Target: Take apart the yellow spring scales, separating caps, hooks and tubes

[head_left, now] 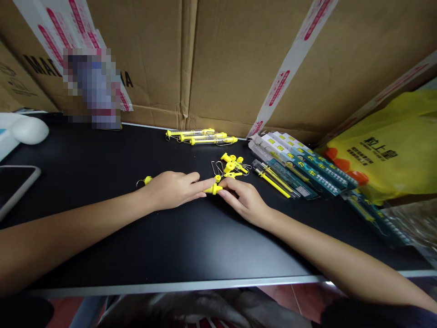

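Beneath the fingers, a black table (pixel 191 255) is extending. The left hand (pixel 175 189) is grasping a yellow spring gauge (pixel 215 189); the right hand (pixel 247 200) is pinching its end. Just beyond the fingertips, loose yellow parts (pixel 229 167) are lying.

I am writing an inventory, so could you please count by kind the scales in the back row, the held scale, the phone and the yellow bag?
Back-row scales: 3
Held scale: 1
Phone: 1
Yellow bag: 1
Total: 6
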The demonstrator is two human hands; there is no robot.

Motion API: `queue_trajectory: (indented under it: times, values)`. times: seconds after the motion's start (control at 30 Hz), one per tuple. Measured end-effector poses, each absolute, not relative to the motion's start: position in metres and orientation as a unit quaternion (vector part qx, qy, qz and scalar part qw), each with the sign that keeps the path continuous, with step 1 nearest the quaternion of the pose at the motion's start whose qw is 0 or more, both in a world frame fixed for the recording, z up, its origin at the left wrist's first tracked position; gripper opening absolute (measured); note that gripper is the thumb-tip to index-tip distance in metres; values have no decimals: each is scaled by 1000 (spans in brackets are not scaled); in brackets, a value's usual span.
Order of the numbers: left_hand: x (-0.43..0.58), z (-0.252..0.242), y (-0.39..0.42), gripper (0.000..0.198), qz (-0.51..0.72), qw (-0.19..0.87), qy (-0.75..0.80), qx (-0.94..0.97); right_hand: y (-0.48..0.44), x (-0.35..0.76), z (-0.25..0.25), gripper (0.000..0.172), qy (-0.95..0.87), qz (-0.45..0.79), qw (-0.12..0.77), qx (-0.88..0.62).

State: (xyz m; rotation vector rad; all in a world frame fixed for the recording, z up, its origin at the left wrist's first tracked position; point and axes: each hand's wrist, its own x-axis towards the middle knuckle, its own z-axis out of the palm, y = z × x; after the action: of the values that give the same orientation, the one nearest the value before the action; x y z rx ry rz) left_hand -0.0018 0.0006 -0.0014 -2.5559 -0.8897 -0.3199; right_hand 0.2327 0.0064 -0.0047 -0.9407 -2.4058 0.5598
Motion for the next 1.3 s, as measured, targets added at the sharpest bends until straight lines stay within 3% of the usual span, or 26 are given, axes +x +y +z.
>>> queue_trajectory:
  times: [0.33,0.5,0.6,1.3]
  values:
    - [-2,-1,1,38,-117,185,-331,-918,8,235,-18,11,-882,179,312,-304]
    - [-1,-1,1,37,-112,172,-333,-920,6,235,-12,22,-880,190,285,-329]
    - [-2,-1,1,38,-112,182,-331,-919,5,234,-6,15,-887,183,257,-338]
    - [-2,-2,2,38,-122,184,-327,-919,6,234,-4,15,-886,188,254,-339]
